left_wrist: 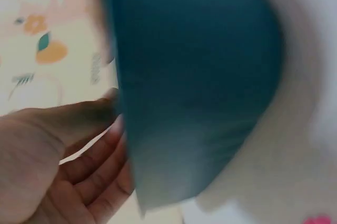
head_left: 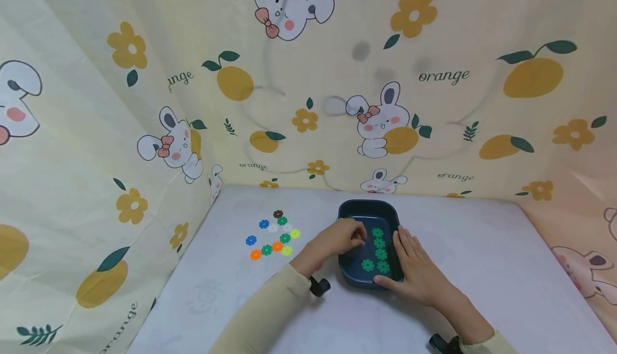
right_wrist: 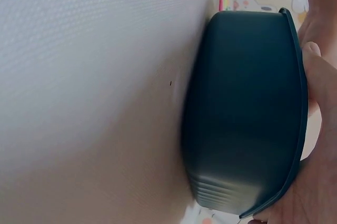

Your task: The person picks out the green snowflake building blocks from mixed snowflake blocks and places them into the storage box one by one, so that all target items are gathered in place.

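A dark blue-green plastic tray (head_left: pixel 371 205) lies on the white table, with several green flower-shaped pieces (head_left: pixel 380 243) inside it. My left hand (head_left: pixel 339 238) reaches over the tray's left rim, its fingers bent above the tray floor. Whether those fingertips pinch a piece is hidden; in the left wrist view the tray wall (left_wrist: pixel 195 77) covers them. Along the right rim rests my right hand (head_left: pixel 419 273), fingers straight and thumb at the near corner. The right wrist view shows the right thumb (right_wrist: pixel 318 71) over the rim.
Left of the tray lie several loose flower-shaped pieces in blue, orange (head_left: pixel 255 255), green, yellow (head_left: pixel 295 233), white and brown (head_left: pixel 278 213). A pinkish-red piece (left_wrist: pixel 318 220) lies near the left wrist. A printed curtain (head_left: pixel 308 75) encloses the table's back and sides.
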`<state>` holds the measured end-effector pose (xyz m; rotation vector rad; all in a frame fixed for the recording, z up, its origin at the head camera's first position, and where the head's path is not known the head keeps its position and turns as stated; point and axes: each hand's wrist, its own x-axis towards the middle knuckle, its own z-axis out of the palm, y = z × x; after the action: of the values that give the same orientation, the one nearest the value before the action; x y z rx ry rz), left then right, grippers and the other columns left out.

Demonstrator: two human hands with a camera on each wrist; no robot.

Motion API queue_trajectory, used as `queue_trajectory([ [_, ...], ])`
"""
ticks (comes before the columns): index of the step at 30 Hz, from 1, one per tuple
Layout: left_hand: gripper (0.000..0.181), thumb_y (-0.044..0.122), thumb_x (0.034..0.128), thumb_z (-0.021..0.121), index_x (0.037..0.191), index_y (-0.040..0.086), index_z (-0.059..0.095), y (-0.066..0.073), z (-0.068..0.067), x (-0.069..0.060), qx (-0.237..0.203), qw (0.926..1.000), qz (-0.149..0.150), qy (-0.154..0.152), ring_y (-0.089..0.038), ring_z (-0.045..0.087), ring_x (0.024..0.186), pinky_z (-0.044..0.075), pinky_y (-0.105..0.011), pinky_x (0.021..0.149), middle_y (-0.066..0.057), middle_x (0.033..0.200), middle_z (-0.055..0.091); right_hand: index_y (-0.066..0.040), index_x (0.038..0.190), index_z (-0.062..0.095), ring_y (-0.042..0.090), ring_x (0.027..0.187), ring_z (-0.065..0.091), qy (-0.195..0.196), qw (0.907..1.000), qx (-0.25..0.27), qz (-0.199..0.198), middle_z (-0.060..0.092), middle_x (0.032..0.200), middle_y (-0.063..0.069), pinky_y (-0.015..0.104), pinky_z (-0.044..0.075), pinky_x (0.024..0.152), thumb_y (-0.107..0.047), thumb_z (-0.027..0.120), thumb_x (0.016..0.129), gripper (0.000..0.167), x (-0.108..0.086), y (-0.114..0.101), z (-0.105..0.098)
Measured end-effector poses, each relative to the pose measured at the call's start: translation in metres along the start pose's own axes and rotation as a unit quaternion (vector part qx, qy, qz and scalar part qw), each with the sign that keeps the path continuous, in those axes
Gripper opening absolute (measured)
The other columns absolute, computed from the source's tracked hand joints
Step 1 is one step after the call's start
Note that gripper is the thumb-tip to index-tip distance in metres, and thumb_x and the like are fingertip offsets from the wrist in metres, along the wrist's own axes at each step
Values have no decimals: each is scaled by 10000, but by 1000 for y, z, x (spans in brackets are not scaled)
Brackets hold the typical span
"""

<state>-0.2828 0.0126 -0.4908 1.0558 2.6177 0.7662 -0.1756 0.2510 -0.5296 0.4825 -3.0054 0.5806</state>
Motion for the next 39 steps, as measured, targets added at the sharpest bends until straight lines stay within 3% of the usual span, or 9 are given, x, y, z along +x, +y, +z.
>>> queue_trajectory([
  [6,119,178,1040,737,1133,104,745,-20,-30,-23,-464,9967,-451,489,-85,608,880,525,-212,780,34,985,687,106,1645,238,489,1614,152,57,9999,-91,-10,138,1748,301,640,188,1278,-785,677,879,1254,1,-2,-2],
  [12,110,210,1037,741,1107,125,749,-55,-42,-47,-459,9907,-1046,739,-137,617,901,538,-272,780,29,973,686,108,1639,255,487,1612,165,128,9998,-156,-37,151,1746,300,632,198,1278,-778,691,874,1249,0,-3,-1],
  [16,115,203,1029,753,1103,116,737,-78,-44,-61,-549,9857,-1379,795,-153,617,901,543,-295,777,17,969,675,106,1640,257,483,1613,169,124,9997,-189,-28,154,1747,296,629,202,1279,-779,691,872,1250,1,-3,-2],
  [25,187,149,1001,780,1143,41,723,-114,-46,-90,-589,9740,-2011,856,-189,611,909,543,-367,810,-33,990,656,108,1639,254,485,1611,169,135,9998,-146,-45,149,1748,297,633,206,1276,-776,695,871,1251,1,-2,-1],
  [33,307,221,948,851,1133,21,708,-134,-40,-104,-342,9593,-2556,1152,-217,618,915,554,-428,854,-68,1007,649,108,1643,243,485,1613,161,111,9998,-129,-33,141,1748,299,628,202,1279,-773,692,876,1251,1,-1,-1],
  [39,395,356,916,878,1108,60,700,-142,-34,-107,201,9503,-2893,1133,-217,638,913,562,-457,824,-36,998,650,105,1642,247,483,1612,168,106,9999,-102,-36,146,1747,300,636,213,1273,-769,695,876,1246,1,-3,-1],
])
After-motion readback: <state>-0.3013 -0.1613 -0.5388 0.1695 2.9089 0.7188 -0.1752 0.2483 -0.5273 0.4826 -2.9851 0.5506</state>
